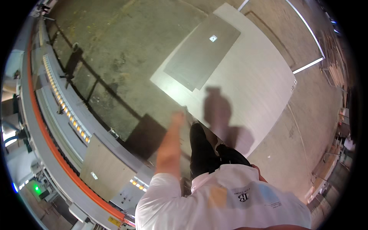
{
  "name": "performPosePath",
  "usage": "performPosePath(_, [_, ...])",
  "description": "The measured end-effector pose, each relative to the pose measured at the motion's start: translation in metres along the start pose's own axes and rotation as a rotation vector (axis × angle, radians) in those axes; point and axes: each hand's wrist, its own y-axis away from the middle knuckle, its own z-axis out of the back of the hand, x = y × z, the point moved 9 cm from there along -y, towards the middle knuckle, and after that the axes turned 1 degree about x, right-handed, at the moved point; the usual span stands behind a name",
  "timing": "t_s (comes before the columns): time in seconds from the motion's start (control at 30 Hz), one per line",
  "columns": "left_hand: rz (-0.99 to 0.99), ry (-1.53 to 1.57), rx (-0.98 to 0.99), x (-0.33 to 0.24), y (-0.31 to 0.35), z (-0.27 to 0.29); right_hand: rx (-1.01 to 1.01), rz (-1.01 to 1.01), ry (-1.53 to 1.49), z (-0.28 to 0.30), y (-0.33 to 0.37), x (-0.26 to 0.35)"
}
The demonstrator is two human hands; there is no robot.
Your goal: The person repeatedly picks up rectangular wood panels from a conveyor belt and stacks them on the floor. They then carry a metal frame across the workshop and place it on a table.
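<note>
Left hand (177,117), blurred, reaches at 12 o'clock toward large pale panel (249,80); fingers' state I cannot tell. Right hand unseen. I judge: grip edge squarely.

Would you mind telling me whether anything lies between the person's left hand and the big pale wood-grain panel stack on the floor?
Nothing visible does. The blurred left hand is at the near corner of the large pale wood-grain panel stack; contact is unclear. The smaller grey-brown panel lies farther along on top.
</note>
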Motion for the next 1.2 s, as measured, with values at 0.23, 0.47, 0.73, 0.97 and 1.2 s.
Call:
performPosePath(0.23, [0.859, 0.674, 0.018, 0.157, -0.161, -0.005, -0.111, -0.092, -0.108, -0.012, 0.037, -0.004])
performPosePath(0.47, [1.382, 0.732, -0.225, 0.192, -0.247, 0.059, -0.202, -0.188, -0.197, -0.014, 0.055, -0.020])
performPosePath(0.73, [1.286, 0.762, -0.260, 0.180, -0.255, 0.037, -0.202, -0.163, -0.162, -0.012, 0.072, -0.076])
performPosePath(0.97, [0.939, 1.780, -0.485, 0.192, -0.170, -0.064, -0.161, -0.045, -0.060, 0.000, 0.040, -0.016])
performPosePath(1.2, [1.345, 1.981, -0.326, 0.019, 0.019, -0.038, -0.175, 0.117, 0.281, 0.002, -0.030, 0.092])
